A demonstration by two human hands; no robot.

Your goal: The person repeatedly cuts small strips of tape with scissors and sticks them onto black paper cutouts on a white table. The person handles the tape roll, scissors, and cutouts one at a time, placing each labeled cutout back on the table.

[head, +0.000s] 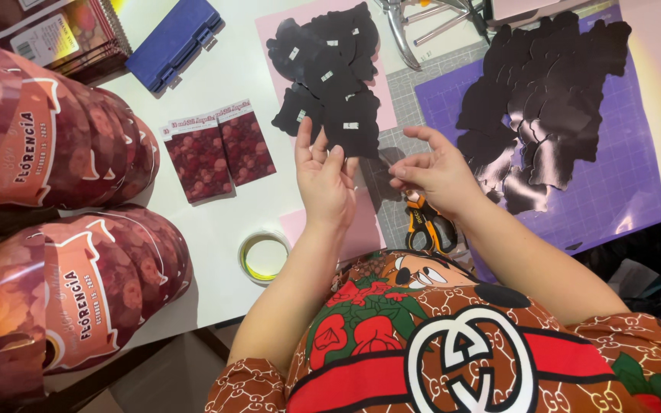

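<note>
My left hand (324, 180) holds a black paper cut-out (355, 131) by its lower edge, fingers flat behind it. My right hand (436, 170) pinches at the cut-out's right side, thumb and forefinger closed on something too small to tell. Beyond the hands lies a pile of black cut-outs with small white tabs (324, 57) on a pink sheet (269, 30). To the right, more glossy black cut-outs (545, 99) cover a purple cutting mat (621, 183).
Orange-handled scissors (428, 226) lie under my right wrist. A roll of tape (263, 256) sits near my left forearm. Two red printed cards (219, 149), a blue block (174, 42) and stacked red printed shapes (55, 145) fill the white table's left side. Metal tools (422, 19) lie at the top.
</note>
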